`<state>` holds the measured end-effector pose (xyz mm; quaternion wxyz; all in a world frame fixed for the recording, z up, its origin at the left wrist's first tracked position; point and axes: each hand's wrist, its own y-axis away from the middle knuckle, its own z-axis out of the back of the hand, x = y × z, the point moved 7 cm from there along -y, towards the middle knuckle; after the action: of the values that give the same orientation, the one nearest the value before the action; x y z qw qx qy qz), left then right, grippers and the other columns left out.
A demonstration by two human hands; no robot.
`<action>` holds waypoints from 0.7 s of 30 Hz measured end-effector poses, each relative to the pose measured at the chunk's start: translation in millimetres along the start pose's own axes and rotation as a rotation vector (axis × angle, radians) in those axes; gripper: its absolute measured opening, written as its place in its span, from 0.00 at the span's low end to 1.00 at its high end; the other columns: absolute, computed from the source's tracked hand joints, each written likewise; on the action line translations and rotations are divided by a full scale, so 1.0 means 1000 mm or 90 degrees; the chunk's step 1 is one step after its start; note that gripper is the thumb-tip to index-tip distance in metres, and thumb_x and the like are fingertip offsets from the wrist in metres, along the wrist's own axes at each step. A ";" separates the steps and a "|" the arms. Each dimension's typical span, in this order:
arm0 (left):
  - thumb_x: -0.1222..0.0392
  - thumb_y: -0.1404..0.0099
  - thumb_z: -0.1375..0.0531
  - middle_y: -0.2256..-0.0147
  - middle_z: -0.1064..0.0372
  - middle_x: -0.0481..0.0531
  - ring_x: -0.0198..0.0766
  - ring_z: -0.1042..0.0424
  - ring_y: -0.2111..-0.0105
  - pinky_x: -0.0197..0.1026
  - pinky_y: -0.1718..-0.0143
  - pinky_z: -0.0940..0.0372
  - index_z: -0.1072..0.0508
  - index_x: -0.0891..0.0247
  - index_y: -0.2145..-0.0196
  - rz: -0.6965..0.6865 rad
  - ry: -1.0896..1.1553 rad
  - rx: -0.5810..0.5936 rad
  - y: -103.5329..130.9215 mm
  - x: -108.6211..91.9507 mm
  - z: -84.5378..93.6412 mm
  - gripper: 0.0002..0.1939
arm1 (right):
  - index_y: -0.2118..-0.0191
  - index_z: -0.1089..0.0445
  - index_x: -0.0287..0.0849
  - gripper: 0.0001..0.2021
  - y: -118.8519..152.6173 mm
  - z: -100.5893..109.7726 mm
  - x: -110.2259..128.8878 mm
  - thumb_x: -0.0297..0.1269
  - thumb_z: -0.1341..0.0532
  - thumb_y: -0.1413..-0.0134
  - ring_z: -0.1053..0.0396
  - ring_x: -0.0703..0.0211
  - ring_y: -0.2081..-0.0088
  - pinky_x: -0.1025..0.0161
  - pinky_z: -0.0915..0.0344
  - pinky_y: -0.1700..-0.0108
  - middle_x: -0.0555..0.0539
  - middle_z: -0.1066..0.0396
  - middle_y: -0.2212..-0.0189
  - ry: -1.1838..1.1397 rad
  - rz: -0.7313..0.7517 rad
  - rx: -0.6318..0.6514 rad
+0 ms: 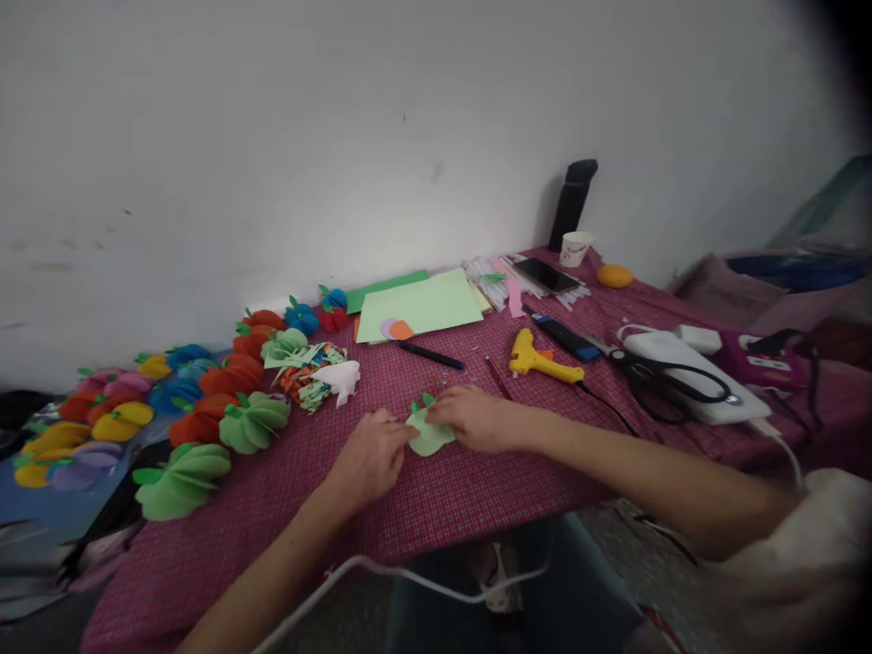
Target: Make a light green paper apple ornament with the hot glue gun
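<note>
A pale green paper cutout (431,438) with small darker green leaves at its top lies on the checked tablecloth between my hands. My left hand (371,457) is closed, its fingertips at the cutout's left edge. From the right, the bent fingers of my right hand (473,418) hold the cutout's upper right part and hide some of it. Just beyond are paper scraps (314,386) with a crumpled white piece (341,377), and a black pen (432,355).
Finished paper pumpkins (183,481) in several colours crowd the left side. Coloured sheets (419,307) lie at the back. On the right are a yellow glue gun (545,359), black scissors (664,381), a cutter (562,336), a white power bank (701,377) and a phone (547,275).
</note>
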<state>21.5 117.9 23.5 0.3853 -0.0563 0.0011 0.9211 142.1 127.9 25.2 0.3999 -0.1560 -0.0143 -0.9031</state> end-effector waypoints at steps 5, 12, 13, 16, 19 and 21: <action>0.59 0.37 0.49 0.69 0.26 0.52 0.41 0.34 0.66 0.43 0.63 0.41 0.25 0.60 0.67 0.208 -0.005 -0.113 0.012 0.045 0.015 0.12 | 0.50 0.34 0.38 0.17 0.012 0.022 -0.046 0.33 0.47 0.45 0.30 0.57 0.59 0.63 0.38 0.59 0.43 0.27 0.59 -0.044 -0.289 -0.077; 0.47 0.36 0.51 0.68 0.28 0.53 0.41 0.33 0.66 0.42 0.63 0.42 0.28 0.63 0.66 0.258 -0.020 -0.129 0.005 0.037 0.007 0.19 | 0.58 0.28 0.35 0.19 -0.002 0.005 -0.048 0.45 0.46 0.47 0.29 0.51 0.59 0.62 0.37 0.61 0.38 0.25 0.62 -0.033 -0.351 -0.006; 0.45 0.37 0.49 0.65 0.29 0.54 0.42 0.33 0.64 0.43 0.61 0.42 0.29 0.64 0.62 0.261 -0.024 -0.130 0.002 0.032 0.006 0.19 | 0.59 0.28 0.35 0.19 -0.006 0.003 -0.049 0.45 0.45 0.47 0.29 0.50 0.59 0.62 0.37 0.60 0.38 0.25 0.62 -0.032 -0.358 0.002; 0.41 0.43 0.44 0.60 0.31 0.57 0.47 0.35 0.59 0.46 0.59 0.43 0.33 0.63 0.55 0.277 -0.046 -0.090 -0.005 0.022 -0.001 0.25 | 0.60 0.26 0.35 0.19 -0.017 -0.001 -0.051 0.44 0.46 0.48 0.29 0.50 0.58 0.62 0.37 0.60 0.37 0.25 0.62 -0.037 -0.373 0.024; 0.42 0.45 0.43 0.59 0.32 0.57 0.48 0.36 0.57 0.47 0.58 0.43 0.34 0.62 0.54 0.288 -0.063 -0.044 -0.008 0.019 -0.007 0.27 | 0.63 0.25 0.36 0.19 -0.024 -0.002 -0.054 0.45 0.46 0.50 0.28 0.50 0.60 0.62 0.37 0.63 0.37 0.25 0.65 -0.060 -0.383 0.053; 0.42 0.45 0.43 0.58 0.32 0.57 0.49 0.36 0.56 0.48 0.58 0.44 0.35 0.62 0.53 0.291 -0.061 -0.035 -0.009 0.019 -0.009 0.27 | 0.66 0.24 0.36 0.19 -0.026 -0.002 -0.056 0.46 0.44 0.52 0.28 0.50 0.63 0.63 0.37 0.67 0.38 0.25 0.68 -0.086 -0.387 0.074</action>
<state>15.3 137.2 13.2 0.1644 -0.0211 -0.0292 0.9857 157.9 185.1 9.3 0.1177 -0.1812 -0.1383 -0.9665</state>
